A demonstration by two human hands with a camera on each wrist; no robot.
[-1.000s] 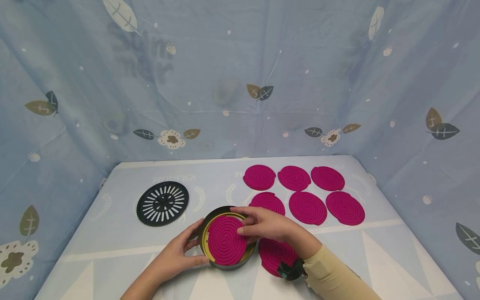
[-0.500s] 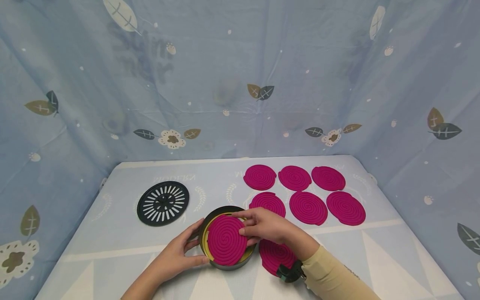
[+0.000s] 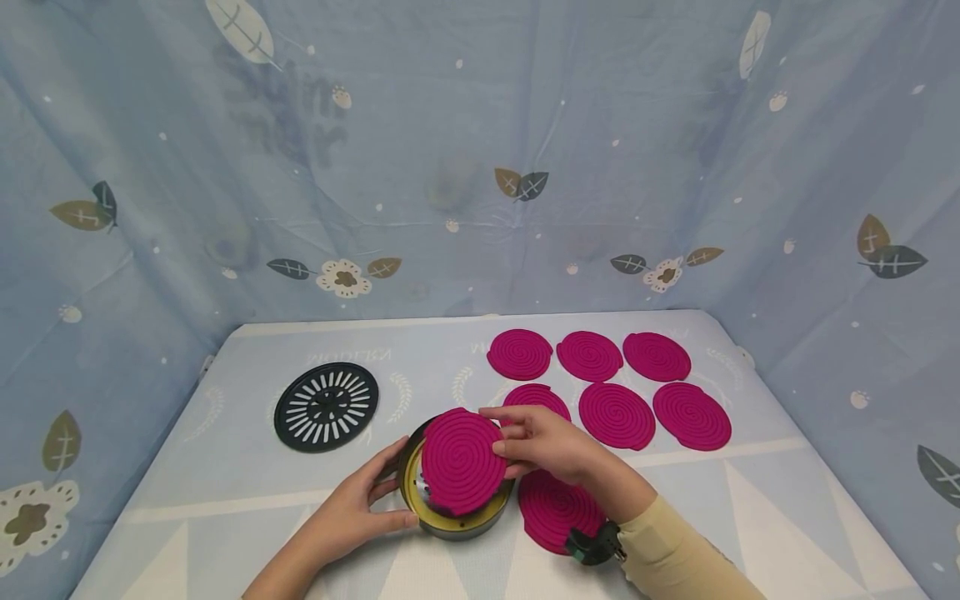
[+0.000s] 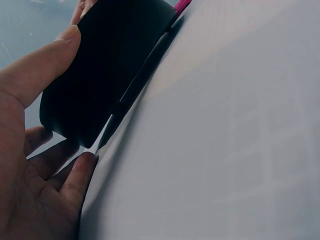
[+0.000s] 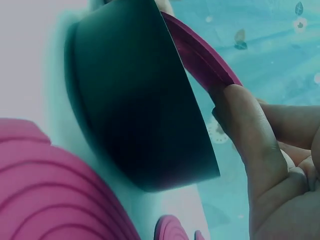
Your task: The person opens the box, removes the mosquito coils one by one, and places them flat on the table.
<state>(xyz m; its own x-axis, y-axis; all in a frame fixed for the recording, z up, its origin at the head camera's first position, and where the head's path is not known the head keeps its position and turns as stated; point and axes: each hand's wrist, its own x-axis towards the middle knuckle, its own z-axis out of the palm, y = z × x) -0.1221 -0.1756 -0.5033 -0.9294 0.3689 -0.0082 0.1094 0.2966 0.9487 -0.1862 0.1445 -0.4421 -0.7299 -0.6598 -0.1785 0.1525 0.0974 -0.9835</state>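
Observation:
A round mosquito coil holder (image 3: 459, 525), dark outside and yellow inside, stands near the front of the table. My left hand (image 3: 352, 504) grips its left side, thumb in front and fingers behind. In the left wrist view the thumb (image 4: 65, 50) presses on the dark wall. My right hand (image 3: 547, 446) pinches the right edge of a magenta mosquito coil (image 3: 461, 462), which is tilted over the holder's opening. From the right wrist, the coil (image 5: 202, 55) shows above the rim. A silvery bit (image 3: 422, 483) peeks out inside the holder, mostly hidden by the coil.
A black slotted lid (image 3: 326, 407) lies at the left. Several magenta coils (image 3: 617, 415) lie in rows at the back right, one partly behind my right hand. Another coil (image 3: 558, 512) lies under my right wrist. Patterned cloth (image 3: 480, 167) hangs behind the table.
My right hand has lifted the coil up and slightly right, baring more of the holder's yellow inside and the silvery bit. My left hand keeps its hold on the holder.

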